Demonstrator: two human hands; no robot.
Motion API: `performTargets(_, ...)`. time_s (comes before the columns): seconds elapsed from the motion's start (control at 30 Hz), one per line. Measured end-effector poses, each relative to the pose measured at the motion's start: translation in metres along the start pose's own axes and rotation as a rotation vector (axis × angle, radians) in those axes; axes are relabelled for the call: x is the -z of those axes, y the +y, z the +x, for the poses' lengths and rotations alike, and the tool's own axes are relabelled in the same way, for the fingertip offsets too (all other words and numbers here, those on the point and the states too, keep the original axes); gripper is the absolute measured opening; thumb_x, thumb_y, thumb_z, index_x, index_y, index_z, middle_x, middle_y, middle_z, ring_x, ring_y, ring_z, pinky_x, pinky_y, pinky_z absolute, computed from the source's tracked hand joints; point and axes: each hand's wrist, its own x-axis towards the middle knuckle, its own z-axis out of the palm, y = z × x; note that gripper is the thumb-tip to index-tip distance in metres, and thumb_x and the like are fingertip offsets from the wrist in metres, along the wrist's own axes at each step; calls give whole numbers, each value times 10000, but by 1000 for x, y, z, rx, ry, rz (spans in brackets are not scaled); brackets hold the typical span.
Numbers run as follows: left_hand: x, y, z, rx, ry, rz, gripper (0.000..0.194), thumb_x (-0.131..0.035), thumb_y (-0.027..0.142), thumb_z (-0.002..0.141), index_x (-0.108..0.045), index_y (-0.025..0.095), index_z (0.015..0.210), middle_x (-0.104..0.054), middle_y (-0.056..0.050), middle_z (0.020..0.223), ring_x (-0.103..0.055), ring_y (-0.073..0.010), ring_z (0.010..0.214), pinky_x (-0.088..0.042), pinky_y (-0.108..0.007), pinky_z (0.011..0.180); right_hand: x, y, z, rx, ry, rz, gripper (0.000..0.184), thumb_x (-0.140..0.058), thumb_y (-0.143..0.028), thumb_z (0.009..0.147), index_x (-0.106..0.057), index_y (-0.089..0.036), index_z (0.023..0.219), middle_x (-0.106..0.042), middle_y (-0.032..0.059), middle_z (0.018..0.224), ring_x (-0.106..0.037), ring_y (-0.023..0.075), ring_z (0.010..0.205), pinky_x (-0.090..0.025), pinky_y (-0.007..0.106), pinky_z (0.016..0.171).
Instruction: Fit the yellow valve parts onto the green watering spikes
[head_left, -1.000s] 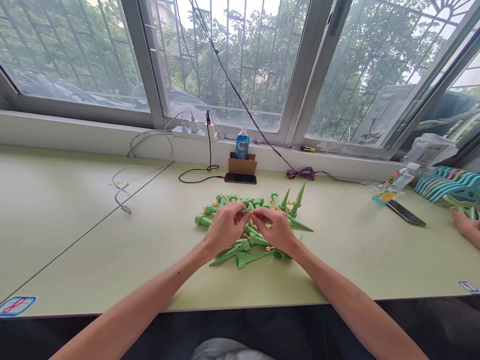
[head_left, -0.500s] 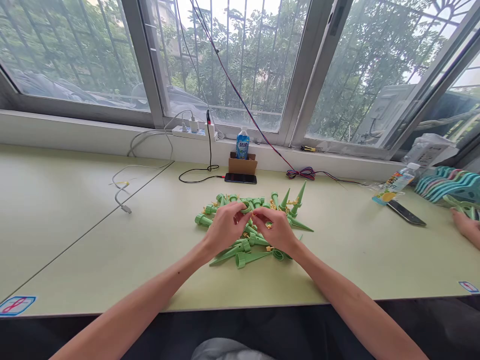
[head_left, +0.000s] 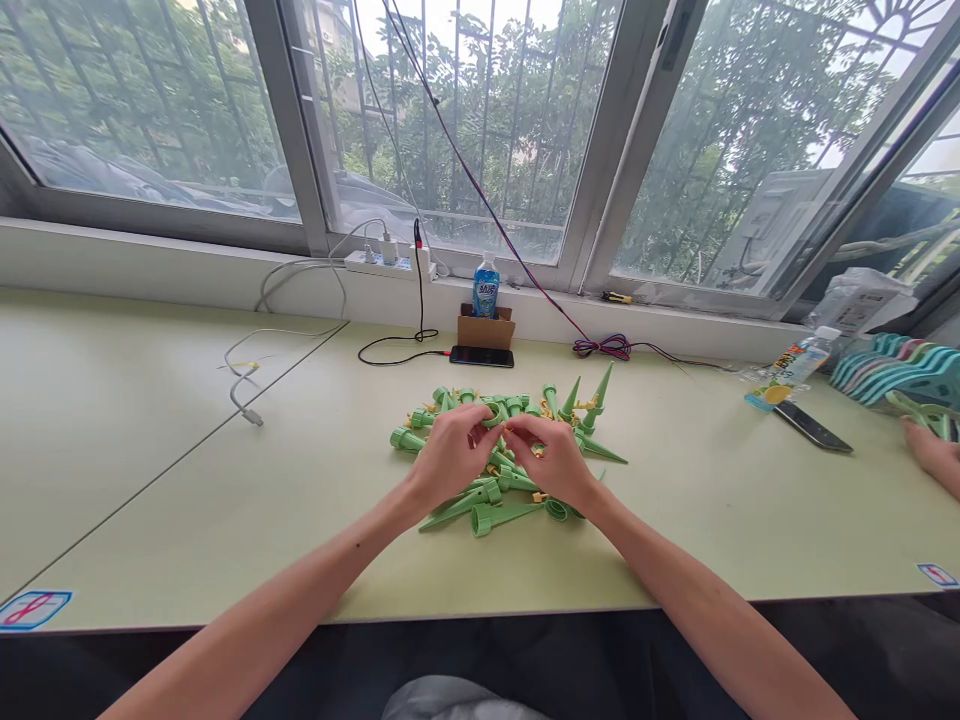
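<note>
My left hand (head_left: 455,450) is closed around a green plant-watering spike (head_left: 493,412), whose round open collar shows above the thumb. The fingertips of my right hand (head_left: 553,458) pinch a small yellow valve against the spike's side; mostly the fingers cover it. Both hands meet above a loose heap of similar green spikes, many with yellow valves. One spike (head_left: 504,517) lies on its side at the front of the heap, and another (head_left: 598,398) points up at the back right.
A phone (head_left: 481,356) lies behind the heap, before a blue bottle (head_left: 485,288) in a cardboard box (head_left: 486,331). Rightward are a cable coil (head_left: 602,346), a drink bottle (head_left: 793,370), another phone (head_left: 812,426), turquoise pieces (head_left: 896,370) and another person's hand (head_left: 932,455).
Almost nothing differs. Both hands keep their grip in the same place, and the heap lies as before.
</note>
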Motion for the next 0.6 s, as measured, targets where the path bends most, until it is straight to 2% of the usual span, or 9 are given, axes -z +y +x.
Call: performTargets(0.6, -2, -1, -1, -8, -6, 14, 228, -558, 276, 922, -526, 187, 715, -563, 5, 675, -525, -133, 592, -421, -269, 588, 0, 4, -1, -5, -20, -26, 167, -543, -292, 949, -661, -186, 897, -684, 28, 725, -580, 126, 549, -472, 243, 552)
